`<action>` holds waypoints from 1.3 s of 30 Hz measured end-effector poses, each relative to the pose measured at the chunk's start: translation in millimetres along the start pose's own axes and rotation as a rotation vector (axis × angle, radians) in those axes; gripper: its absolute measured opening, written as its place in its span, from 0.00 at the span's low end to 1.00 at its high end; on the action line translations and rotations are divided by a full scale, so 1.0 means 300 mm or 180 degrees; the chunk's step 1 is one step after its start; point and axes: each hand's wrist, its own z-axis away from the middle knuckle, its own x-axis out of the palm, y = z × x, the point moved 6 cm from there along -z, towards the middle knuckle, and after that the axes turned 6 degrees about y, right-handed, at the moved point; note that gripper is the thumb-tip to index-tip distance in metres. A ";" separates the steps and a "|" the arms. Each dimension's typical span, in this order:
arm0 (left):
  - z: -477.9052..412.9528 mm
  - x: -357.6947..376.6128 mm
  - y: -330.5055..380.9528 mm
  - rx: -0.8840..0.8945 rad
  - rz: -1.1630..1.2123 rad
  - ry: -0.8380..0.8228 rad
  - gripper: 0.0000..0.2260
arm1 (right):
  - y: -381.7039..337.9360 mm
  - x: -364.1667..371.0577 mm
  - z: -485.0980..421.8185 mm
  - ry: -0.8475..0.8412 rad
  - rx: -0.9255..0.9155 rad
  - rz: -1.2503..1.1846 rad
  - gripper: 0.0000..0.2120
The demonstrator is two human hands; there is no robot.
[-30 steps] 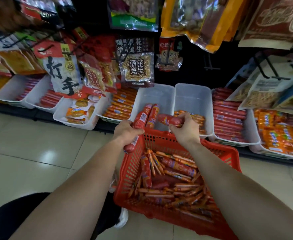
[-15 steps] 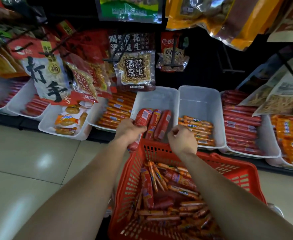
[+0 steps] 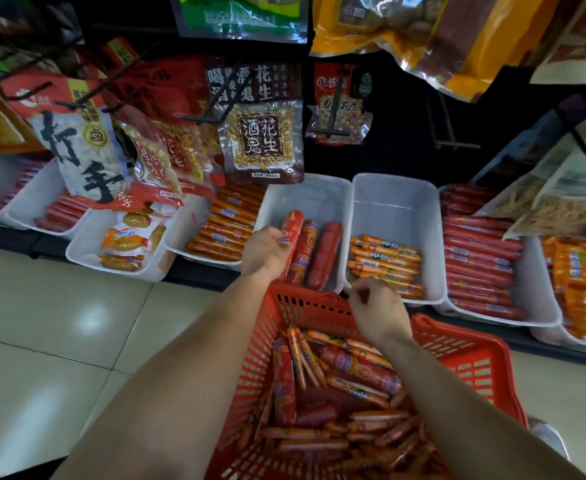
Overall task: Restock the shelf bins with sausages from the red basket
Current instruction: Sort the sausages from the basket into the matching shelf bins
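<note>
A red basket [image 3: 471,355] full of several red and orange sausages stands on the floor in front of me. Past its far rim sits a white bin [image 3: 312,199] holding three thick red sausages [image 3: 324,254]. My left hand [image 3: 263,252] reaches into that bin, fingers closed on the leftmost thick sausage [image 3: 292,233]. My right hand [image 3: 379,308] hovers over the basket's far rim, fingers loosely curled with nothing in them. To the right, another white bin [image 3: 395,202] holds thin orange sausages [image 3: 385,263].
More white bins line the low shelf: orange sausages [image 3: 229,226] left, red sausages [image 3: 478,258] and orange packs [image 3: 582,282] right, buns [image 3: 125,240] further left. Snack bags [image 3: 260,126] hang on hooks just above the bins. Pale tiled floor [image 3: 59,323] lies to the left.
My right hand laid its thick red sausage in the bin beside the other two, let go, and drew back over the basket rim. My left hand pushed its sausage further into the bin.
</note>
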 end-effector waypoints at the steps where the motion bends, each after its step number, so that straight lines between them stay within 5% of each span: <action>1: 0.041 -0.019 -0.006 0.0025 0.0134 0.0043 0.12 | 0.005 -0.008 0.016 -0.0009 0.0001 -0.0022 0.04; 6: 0.317 -0.086 -0.027 0.0182 0.0183 0.0098 0.04 | 0.041 -0.088 0.121 0.0118 0.0038 0.0009 0.03; 13: 0.713 0.134 -0.115 0.0279 -0.0322 -0.1264 0.02 | 0.280 -0.150 0.346 -0.0209 0.0137 0.0425 0.08; 18: 0.824 0.306 -0.228 0.0329 -0.0863 -0.1770 0.16 | 0.488 -0.049 0.440 -0.1244 0.0302 0.0970 0.17; 24: 0.870 0.469 -0.285 0.0290 -0.1029 -0.2493 0.32 | 0.617 0.131 0.495 -0.2403 -0.0119 0.1502 0.49; 34: 0.862 0.606 -0.355 0.0505 -0.1859 -0.2767 0.38 | 0.724 0.278 0.488 -0.2768 -0.0681 0.2181 0.65; 39: 0.861 0.611 -0.367 0.0583 -0.1998 -0.2925 0.38 | 0.704 0.276 0.453 -0.2814 -0.0727 0.2439 0.63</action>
